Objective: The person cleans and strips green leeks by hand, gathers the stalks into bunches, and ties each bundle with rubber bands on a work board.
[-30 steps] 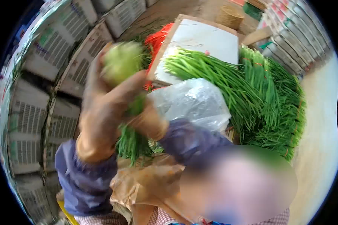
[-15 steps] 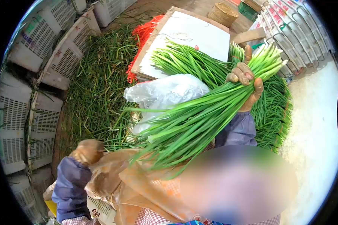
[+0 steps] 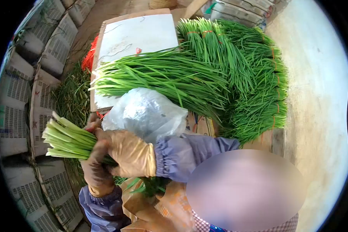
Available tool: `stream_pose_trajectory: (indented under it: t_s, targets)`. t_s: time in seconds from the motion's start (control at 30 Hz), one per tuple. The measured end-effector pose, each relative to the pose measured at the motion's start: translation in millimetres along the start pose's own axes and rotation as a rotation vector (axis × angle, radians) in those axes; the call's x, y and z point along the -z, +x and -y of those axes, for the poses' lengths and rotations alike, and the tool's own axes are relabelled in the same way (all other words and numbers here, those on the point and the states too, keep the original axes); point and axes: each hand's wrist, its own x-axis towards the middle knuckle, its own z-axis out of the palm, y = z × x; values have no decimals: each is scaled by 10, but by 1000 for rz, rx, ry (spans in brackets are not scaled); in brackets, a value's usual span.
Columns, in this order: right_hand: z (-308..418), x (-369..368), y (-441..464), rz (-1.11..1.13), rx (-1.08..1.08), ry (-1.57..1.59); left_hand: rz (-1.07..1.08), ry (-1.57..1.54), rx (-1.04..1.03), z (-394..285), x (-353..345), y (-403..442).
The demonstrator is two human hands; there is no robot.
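Observation:
A bunch of garlic chives (image 3: 71, 141) is held at the left, its pale cut ends pointing left. My left hand (image 3: 96, 170), in a brown glove, is wrapped around it from below. My right hand (image 3: 125, 150), gloved too, closes on the same bunch from the right and hides part of it. A bit of red shows by the fingers; what it is I cannot make out. Beneath the right wrist, some green leaves (image 3: 152, 186) hang over the brown apron. Just behind the hands lies a crumpled clear plastic bag (image 3: 147, 114).
Loose garlic chives (image 3: 158, 75) lie across a white-topped board (image 3: 143, 33). To their right are several banded bundles (image 3: 255, 85), beside a pale wall (image 3: 313, 116). Stacked white crates (image 3: 13, 112) line the left, with leaf scraps (image 3: 75, 91) and red ties (image 3: 89, 56) nearby.
The bunch has gone from my raised right hand at upper right to the left side, pale ends now pointing left. My left hand has closed on it. The whole view has shifted.

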Motion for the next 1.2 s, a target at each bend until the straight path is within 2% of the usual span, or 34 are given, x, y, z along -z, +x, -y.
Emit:
stream_pose_trajectory:
  t_s: [0.03, 0.07, 0.13, 0.2, 0.23, 0.27, 0.33, 0.37, 0.43, 0.47, 0.53, 0.57, 0.67, 0.9, 1.07, 1.13, 1.2]
  targets:
    - [104, 146, -107, 37, -43, -603, 4, -129, -16, -10, -47, 70]
    - [37, 201, -227, 51, -31, -722, -42, -239, 60, -41, -71, 150]
    - [-201, 564, -497, -95, 259, -330, -42, -127, 87, -66, 146, 301]
    - [-255, 1137, -808, -392, 110, -343, 28, 125, 43, -304, 36, 465]
    - [-302, 1384, -907, -593, -39, -307, 39, 279, 84, -373, 63, 568]
    - [-366, 1601, -1002, -790, -192, -266, -48, 301, 143, -441, -81, 627]
    - [-691, 1952, -1206, -963, -43, -177, -13, 663, 116, -359, -2, 916]
    - [-766, 2076, -1263, -967, -42, -174, -9, 667, 114, -312, -15, 1025]
    - [-843, 2271, -1315, -780, -67, -595, 141, 966, 74, -190, -105, 1228]
    - [-875, 2305, -1310, -780, -66, -597, 137, 1202, 48, -155, -238, 1289]
    - [-944, 2342, -1269, -711, -148, -822, 225, 1128, -156, -1, -426, 1380]
    - [-939, 2365, -1223, -700, -187, -838, 234, 1193, -59, -51, -565, 1412]
    - [-938, 2418, -1144, -602, -247, -719, 241, 1161, -73, 60, -694, 1557]
    - [-984, 2426, -1007, -552, -275, -597, 306, 1168, -58, 260, -768, 1662]
    - [-1054, 2401, -868, -525, -132, -628, 279, 1195, -83, 253, -819, 1656]
    - [-1075, 2390, -846, -526, -177, -576, 304, 1146, -125, 295, -791, 1656]
    - [-1075, 2391, -827, -553, -290, -344, 307, 1179, -171, 344, -768, 1667]
